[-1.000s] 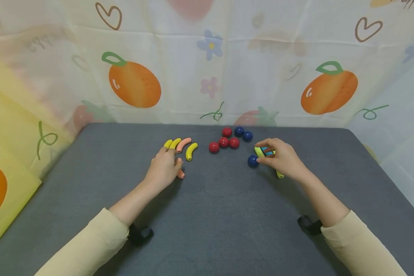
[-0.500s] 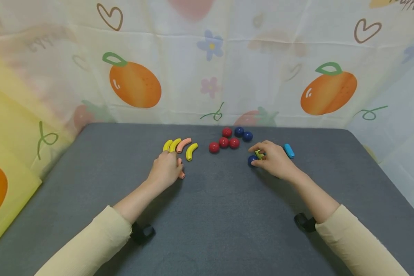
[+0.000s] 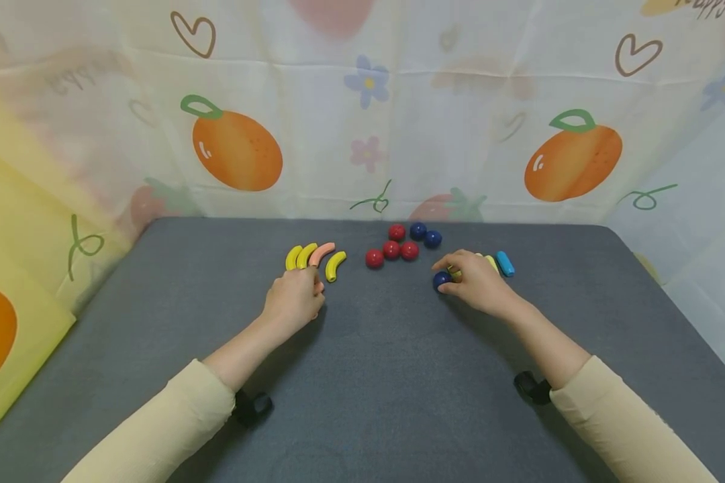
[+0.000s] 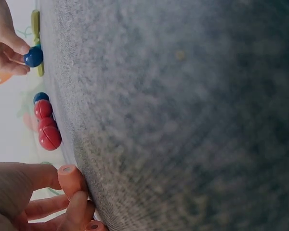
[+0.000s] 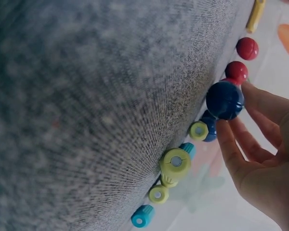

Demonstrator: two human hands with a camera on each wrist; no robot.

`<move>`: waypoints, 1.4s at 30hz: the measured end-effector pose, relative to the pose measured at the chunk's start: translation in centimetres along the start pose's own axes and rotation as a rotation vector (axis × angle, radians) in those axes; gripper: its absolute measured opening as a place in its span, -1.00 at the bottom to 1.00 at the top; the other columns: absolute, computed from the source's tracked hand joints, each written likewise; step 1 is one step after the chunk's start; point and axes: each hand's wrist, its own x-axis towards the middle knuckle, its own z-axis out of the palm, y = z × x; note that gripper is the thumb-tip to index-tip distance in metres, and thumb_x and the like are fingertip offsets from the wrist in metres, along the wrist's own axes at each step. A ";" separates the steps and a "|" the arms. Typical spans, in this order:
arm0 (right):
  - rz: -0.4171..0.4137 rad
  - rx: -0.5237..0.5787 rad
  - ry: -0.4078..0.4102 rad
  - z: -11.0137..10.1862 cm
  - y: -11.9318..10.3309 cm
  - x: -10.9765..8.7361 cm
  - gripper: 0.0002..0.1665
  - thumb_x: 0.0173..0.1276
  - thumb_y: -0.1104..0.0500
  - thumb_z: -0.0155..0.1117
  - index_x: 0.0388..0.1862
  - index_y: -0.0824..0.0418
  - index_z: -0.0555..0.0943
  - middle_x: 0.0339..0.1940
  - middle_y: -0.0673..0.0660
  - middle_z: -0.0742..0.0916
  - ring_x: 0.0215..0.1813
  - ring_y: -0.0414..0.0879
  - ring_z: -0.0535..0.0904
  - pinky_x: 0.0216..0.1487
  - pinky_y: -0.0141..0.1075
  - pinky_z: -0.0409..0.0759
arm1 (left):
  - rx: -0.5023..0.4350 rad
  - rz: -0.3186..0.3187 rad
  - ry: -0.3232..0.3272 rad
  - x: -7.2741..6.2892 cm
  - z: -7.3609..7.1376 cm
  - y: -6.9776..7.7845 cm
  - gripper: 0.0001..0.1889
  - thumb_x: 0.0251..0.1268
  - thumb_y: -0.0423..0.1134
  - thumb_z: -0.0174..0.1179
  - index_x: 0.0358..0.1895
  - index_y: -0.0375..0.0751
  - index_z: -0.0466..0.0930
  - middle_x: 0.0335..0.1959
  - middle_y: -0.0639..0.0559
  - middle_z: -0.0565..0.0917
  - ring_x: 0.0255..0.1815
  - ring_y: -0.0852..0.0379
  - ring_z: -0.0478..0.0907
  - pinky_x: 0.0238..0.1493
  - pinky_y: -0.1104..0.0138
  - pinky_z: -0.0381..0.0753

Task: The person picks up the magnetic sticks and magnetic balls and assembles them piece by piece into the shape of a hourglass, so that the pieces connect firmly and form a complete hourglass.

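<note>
My left hand (image 3: pixel 292 298) pinches a salmon-pink curved piece (image 4: pixel 71 179) between thumb and index finger, close to the table; in the head view the hand covers it. Just beyond the fingertips lie yellow curved pieces (image 3: pixel 336 265), shaped like small bananas, and another pink one (image 3: pixel 322 253). On the other side, my right hand (image 3: pixel 477 284) has thumb and index fingertip at opposite sides of a dark blue ball (image 5: pixel 225 100). Lime-green pieces (image 5: pixel 176 163) and small turquoise pieces (image 5: pixel 142 216) lie beside that hand, partly hidden behind it in the head view.
Between the hands, toward the back, several red balls (image 3: pixel 391 250) sit near two more blue balls (image 3: pixel 425 235). The grey tabletop (image 3: pixel 362 376) ends at a printed curtain (image 3: pixel 338 121). Dark wrist straps (image 3: pixel 254 409) hang below the cuffs.
My right hand has shifted left and closed in on the blue ball, uncovering a turquoise piece to its right. My left hand has shifted slightly right, over the near pink piece.
</note>
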 end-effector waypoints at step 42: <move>-0.061 -0.027 -0.013 0.6 -0.1 0.3 -0.67 0.26 0.26 0.41 0.01 0.28 0.67 -0.05 0.19 0.78 -0.12 -0.01 0.67 -0.06 -0.09 0.65 | -0.533 0.139 -0.104 -2.4 3.8 5.0 -0.91 0.22 -0.28 0.33 -0.33 -0.24 0.68 -0.55 -0.01 0.70 -0.62 0.27 0.54 -0.55 0.44 0.45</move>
